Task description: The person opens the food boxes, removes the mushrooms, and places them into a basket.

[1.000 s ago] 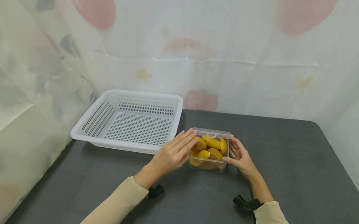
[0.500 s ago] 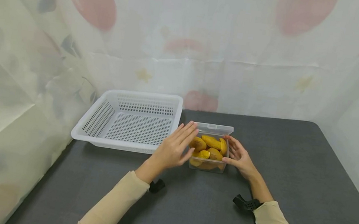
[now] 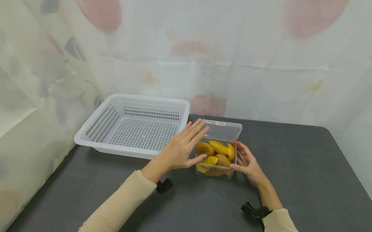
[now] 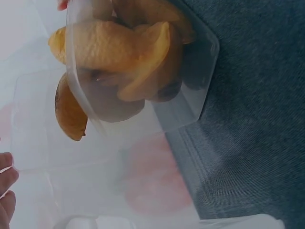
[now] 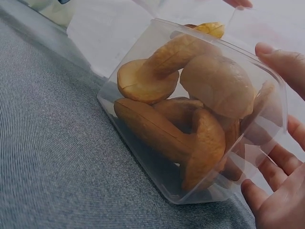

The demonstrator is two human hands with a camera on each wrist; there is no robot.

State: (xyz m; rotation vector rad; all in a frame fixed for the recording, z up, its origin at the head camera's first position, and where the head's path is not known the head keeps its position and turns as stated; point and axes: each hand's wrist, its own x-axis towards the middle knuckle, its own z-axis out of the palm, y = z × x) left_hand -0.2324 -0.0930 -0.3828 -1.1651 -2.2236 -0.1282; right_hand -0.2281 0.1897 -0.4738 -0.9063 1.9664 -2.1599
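Note:
A clear plastic box (image 3: 214,172) with a hinged lid (image 3: 226,130) stands on the table in the head view, its lid tilted up at the back. Several yellow-brown mushrooms (image 3: 218,148) fill it, and they show through its wall in both wrist views. My left hand (image 3: 182,146) is at the box's left side, fingers straight and thumb spread; its fingertips (image 4: 6,174) meet the lid's edge in the left wrist view. At the right end, my right hand (image 3: 249,166) holds the box, thumb near the front corner and forefinger at the back rim.
A white perforated plastic basket (image 3: 129,149) stands to the left of the box, close to my left hand. The dark grey table (image 3: 207,223) reaches back to a printed curtain (image 3: 263,83). Black wrist mounts (image 3: 257,211) sit at both cuffs.
The lid has swung from low over the box up and back. My left hand has risen with it, and its thumb has spread away. The right hand has stayed in place.

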